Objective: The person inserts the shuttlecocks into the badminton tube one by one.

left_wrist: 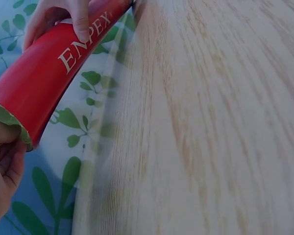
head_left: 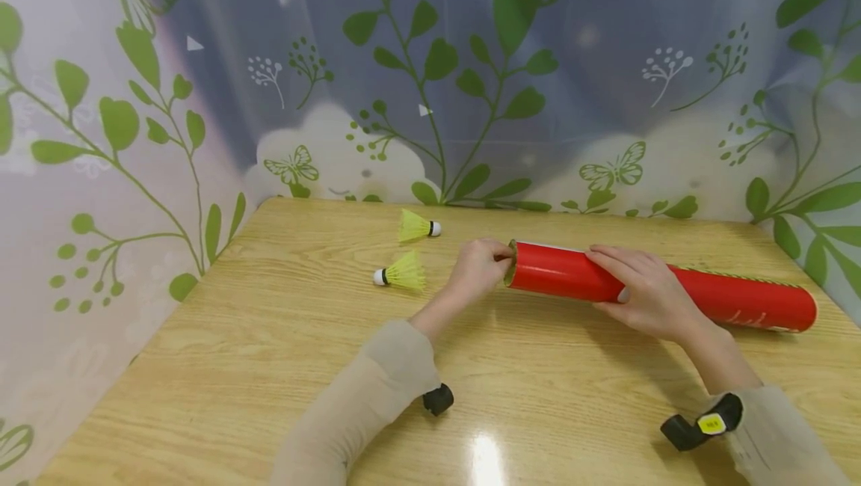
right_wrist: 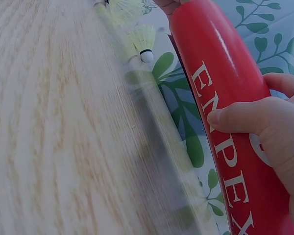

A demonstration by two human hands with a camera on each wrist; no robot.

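A long red shuttlecock tube (head_left: 558, 271) lies slantwise over the right part of the table, its open end to the left. My right hand (head_left: 649, 291) grips it around the middle, thumb (right_wrist: 235, 116) across the white lettering. At the open end (left_wrist: 10, 117), with its green inner wall, my left hand (head_left: 479, 271) has its fingertips inside the mouth. Those fingertips are hidden by the rim, and I cannot tell whether they hold anything. Left of that hand, two yellow shuttlecocks lie on the table: a nearer one (head_left: 403, 274) and a farther one (head_left: 417, 227).
The wooden table (head_left: 235, 366) ends at the back against a curtain (head_left: 578, 97) printed with green leaves and butterflies. Black wrist cameras sit at both cuffs, the left camera (head_left: 439, 399) and the right camera (head_left: 699, 426) low over the table.
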